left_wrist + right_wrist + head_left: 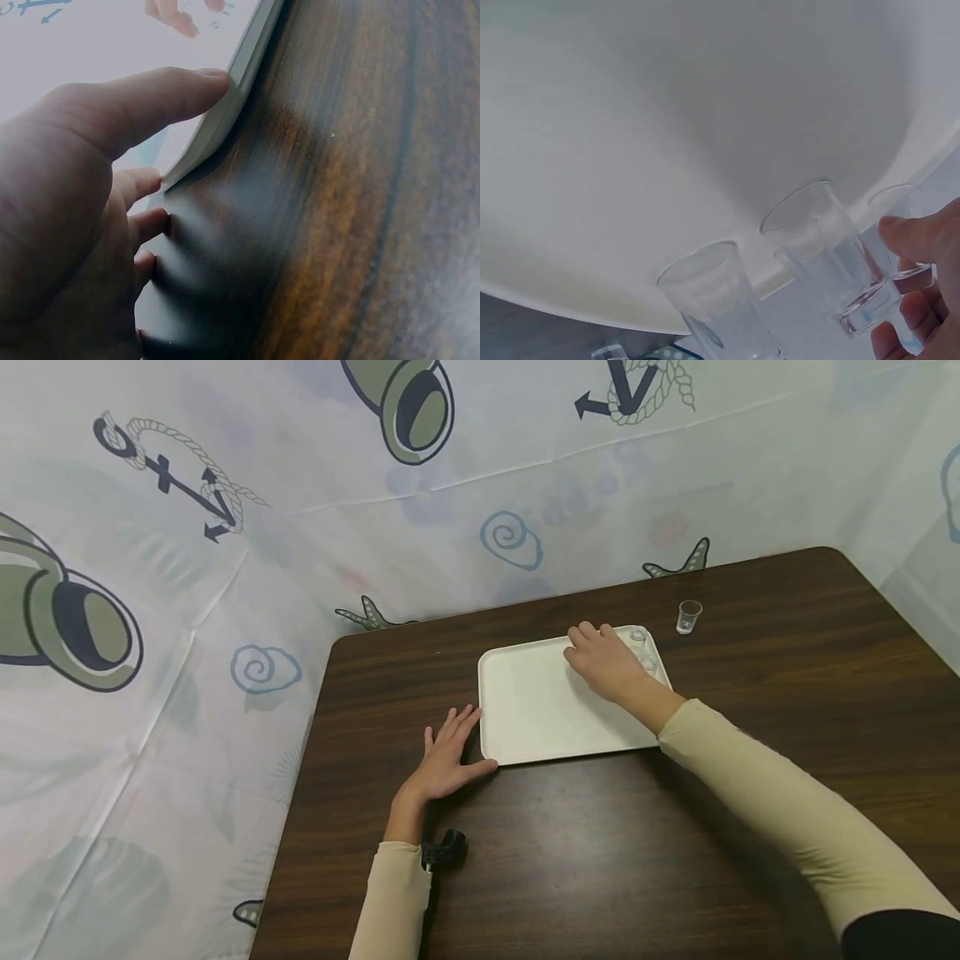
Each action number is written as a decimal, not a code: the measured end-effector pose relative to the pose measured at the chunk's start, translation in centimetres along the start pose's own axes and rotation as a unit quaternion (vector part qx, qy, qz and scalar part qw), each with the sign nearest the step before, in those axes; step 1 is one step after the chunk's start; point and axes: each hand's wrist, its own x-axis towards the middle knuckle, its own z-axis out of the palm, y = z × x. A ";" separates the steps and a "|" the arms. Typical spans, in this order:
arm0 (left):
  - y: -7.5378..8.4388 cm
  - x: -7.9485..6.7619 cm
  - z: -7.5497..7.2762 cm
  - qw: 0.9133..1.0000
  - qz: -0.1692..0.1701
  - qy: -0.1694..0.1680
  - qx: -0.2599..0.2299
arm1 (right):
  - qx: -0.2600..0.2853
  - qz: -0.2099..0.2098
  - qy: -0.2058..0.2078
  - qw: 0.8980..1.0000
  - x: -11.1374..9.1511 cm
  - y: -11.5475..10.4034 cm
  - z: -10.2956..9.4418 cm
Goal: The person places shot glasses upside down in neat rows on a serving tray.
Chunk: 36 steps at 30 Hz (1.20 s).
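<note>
A white rectangular tray [540, 710] lies on the brown table. My left hand [444, 764] is spread at its front left corner, the thumb [172, 90] on the rim and the fingers along the left side. Over the right part of the tray, my right hand [606, 667] pinches a small clear shot glass [900, 199] between thumb and fingers. The head view hides that glass behind the hand. Two more shot glasses, one nearer [712, 289] and one in the middle [821, 247], stand upright on the tray's right side beside the hand.
Another clear shot glass [687, 617] stands on the table [757, 635], to the right of the tray's far corner. A printed cloth [450, 543] hangs behind the table and at its left. A black strap [444, 850] is on the left wrist.
</note>
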 end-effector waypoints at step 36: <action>0.1 0.2 0.1 1.000 -0.001 0.006 -0.003 | 0.033 -0.018 0.028 0.999 0.3 0.0 0.5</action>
